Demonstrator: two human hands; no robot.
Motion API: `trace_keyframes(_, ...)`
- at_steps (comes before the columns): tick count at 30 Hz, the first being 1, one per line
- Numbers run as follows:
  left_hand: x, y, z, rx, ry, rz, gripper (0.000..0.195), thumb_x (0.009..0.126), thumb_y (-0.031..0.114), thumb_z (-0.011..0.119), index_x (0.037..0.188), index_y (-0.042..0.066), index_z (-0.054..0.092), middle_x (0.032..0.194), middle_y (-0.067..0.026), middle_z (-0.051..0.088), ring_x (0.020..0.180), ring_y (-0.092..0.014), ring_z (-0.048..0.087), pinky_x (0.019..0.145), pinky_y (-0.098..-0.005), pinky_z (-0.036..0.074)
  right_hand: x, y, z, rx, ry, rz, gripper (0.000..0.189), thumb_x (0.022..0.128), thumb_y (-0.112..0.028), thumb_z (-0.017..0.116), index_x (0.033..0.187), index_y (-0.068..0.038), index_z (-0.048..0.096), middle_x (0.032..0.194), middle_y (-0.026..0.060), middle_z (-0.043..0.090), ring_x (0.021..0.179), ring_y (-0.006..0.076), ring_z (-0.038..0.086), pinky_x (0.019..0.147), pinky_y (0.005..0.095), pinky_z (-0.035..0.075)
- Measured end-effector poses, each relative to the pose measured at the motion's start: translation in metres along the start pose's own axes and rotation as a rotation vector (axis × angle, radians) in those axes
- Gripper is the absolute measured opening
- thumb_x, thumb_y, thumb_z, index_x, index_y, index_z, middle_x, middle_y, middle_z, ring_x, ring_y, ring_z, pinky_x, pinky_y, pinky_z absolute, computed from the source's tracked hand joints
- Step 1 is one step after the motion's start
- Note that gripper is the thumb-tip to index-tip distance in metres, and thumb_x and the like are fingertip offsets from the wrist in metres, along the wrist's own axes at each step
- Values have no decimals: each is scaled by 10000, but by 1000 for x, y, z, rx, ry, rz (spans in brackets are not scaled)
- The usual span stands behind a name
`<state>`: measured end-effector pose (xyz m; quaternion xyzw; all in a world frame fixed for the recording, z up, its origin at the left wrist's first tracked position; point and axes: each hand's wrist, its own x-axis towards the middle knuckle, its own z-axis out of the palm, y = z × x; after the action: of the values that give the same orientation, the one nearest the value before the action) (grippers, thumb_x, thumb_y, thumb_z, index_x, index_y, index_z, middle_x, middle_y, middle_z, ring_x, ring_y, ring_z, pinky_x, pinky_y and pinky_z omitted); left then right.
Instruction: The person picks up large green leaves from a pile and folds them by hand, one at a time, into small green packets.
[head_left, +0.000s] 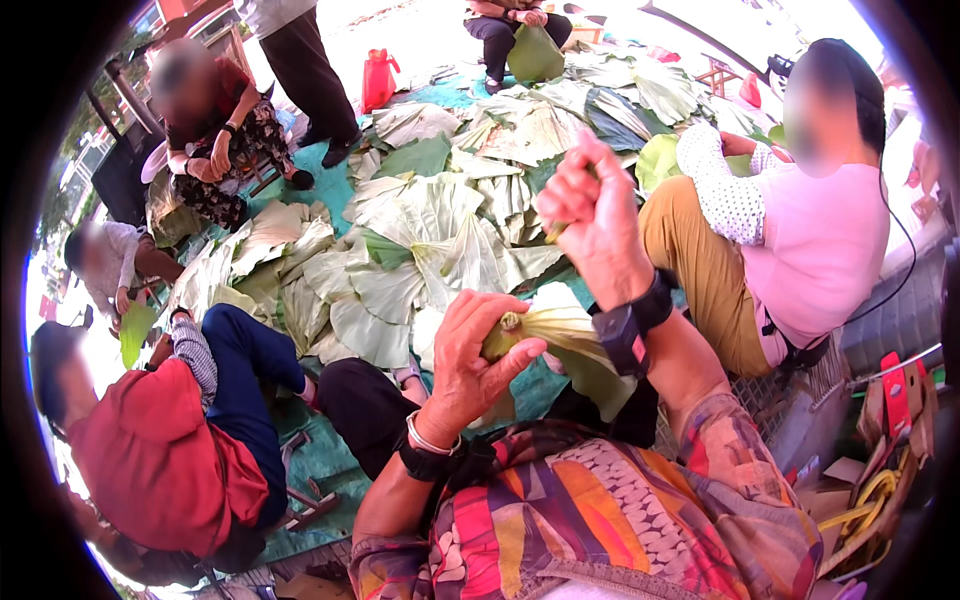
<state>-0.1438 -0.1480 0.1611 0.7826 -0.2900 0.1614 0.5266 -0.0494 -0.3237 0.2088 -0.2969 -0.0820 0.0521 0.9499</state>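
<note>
A folded green lotus leaf (589, 349) is gathered in front of my chest. My left hand (476, 341) grips its bunched end, with the round cut stem stub (511, 321) showing between thumb and fingers. The leaf's loose part fans out to the right, below my right wrist. Raised above and to the right of the leaf, my right hand (592, 199) has its fingers curled in. It is apart from the leaf, and whether something small sits inside the fingers is hidden.
Overlapping lotus leaves (442, 232) cover much of the teal ground sheet (322, 176). People sit close at left and right, with others farther off. A red bag (379, 79) stands at the back. Cardboard and yellow strapping (874, 495) lie at lower right.
</note>
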Motion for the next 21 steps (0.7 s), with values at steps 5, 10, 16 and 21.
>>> trace_keyframes(5, -10, -31, -22, -5, 166, -236, 310, 774, 240, 732, 988, 37, 639, 884, -77, 630, 795, -187, 588, 747, -284, 459, -15, -43, -42, -708, 54, -213, 256, 894, -263, 618, 720, -80, 571, 522, -71, 385, 433, 24, 295, 465, 237, 283)
trace_keyframes(10, -14, -50, -47, -279, 323, -265, 463, 823, 402, 685, 1017, -17, 644, 868, -34, 652, 822, -98, 570, 765, -247, 458, -79, -87, -134, -2263, 65, 147, 293, 735, -315, 687, 787, -30, 642, 765, 208, 623, 750, 361, 616, 701, 432, 470)
trace_keyframes(16, -9, -54, -47, -301, 256, -271, 516, 807, 454, 677, 1017, -16, 644, 904, -32, 646, 857, -109, 569, 804, -251, 446, -121, -109, -151, -1871, 386, 65, 138, 796, -72, 656, 909, 6, 676, 735, 92, 656, 690, 121, 599, 645, 264, 471)
trace_keyframes(21, -7, -44, -38, -200, 137, -180, 468, 803, 382, 696, 1079, 13, 617, 993, -67, 656, 890, -151, 582, 819, -274, 449, -106, -106, -111, -1705, 361, -423, 109, 820, -34, 626, 911, -9, 681, 762, 40, 667, 686, 60, 575, 651, 204, 452)
